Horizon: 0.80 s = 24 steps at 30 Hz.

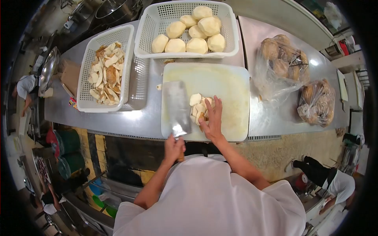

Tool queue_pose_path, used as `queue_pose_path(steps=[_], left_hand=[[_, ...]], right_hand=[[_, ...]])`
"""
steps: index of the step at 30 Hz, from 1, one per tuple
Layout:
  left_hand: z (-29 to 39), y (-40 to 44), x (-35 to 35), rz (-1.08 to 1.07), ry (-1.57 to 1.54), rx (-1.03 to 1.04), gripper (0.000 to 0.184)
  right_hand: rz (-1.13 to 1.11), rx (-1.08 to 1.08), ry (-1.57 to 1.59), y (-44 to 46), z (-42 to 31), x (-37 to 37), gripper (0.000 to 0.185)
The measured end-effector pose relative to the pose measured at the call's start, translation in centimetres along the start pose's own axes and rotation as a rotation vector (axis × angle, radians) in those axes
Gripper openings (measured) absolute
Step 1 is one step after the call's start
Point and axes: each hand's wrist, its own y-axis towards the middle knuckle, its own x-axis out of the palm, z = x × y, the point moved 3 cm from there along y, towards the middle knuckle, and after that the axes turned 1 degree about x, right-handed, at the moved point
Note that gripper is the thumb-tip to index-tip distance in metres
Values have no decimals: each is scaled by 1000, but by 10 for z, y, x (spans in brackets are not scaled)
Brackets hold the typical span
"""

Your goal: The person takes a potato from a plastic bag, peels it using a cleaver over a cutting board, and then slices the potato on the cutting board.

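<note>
My left hand (174, 148) is wrapped round the handle of a cleaver (176, 106). Its broad blade lies over the left side of the white cutting board (232, 76), slightly blurred. Fingers apart, my right hand (213, 122) reaches onto a small heap of peel trimmings (195, 100) in the middle of the board, its fingertips touching the heap's right side. Some pieces are hidden beneath those fingers. Behind the board, a white basket (146, 50) contains several peeled, pale round tubers (197, 45).
A second white basket (83, 88) at left holds peel strips (106, 76). Two clear bags of unpeeled brown tubers (281, 59) (317, 103) lie on the steel table (271, 118) at right. Other people (341, 185) (26, 87) are farther off on both sides.
</note>
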Motion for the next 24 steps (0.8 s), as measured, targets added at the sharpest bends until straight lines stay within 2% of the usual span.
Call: queue_pose_path(steps=[2, 3, 5, 9, 11, 16, 19, 22, 24], left_hand=[[9, 4, 42, -131, -3, 11, 9], [8, 12, 54, -121, -12, 11, 9], [4, 23, 70, -294, -6, 33, 8], [22, 23, 54, -286, -145, -20, 8], [40, 14, 36, -200, -167, 5, 7], [109, -8, -33, 50, -152, 159, 4], [141, -27, -82, 228, -123, 347, 2], [168, -65, -115, 371, -58, 349, 3], [156, -80, -130, 415, -113, 396, 6]], right_hand=[[25, 32, -76, 3, -1, 10, 79], [37, 37, -185, 6, -4, 11, 78], [68, 46, -109, 10, -4, 12, 76], [119, -18, -52, 25, -24, 17, 74], [110, -73, -16, 39, -47, 27, 74], [110, -369, 192, 96, -153, 65, 74], [131, -524, 319, 135, -219, 93, 73], [132, -581, 400, 181, -273, 127, 69], [84, -583, 396, 216, -290, 173, 69]])
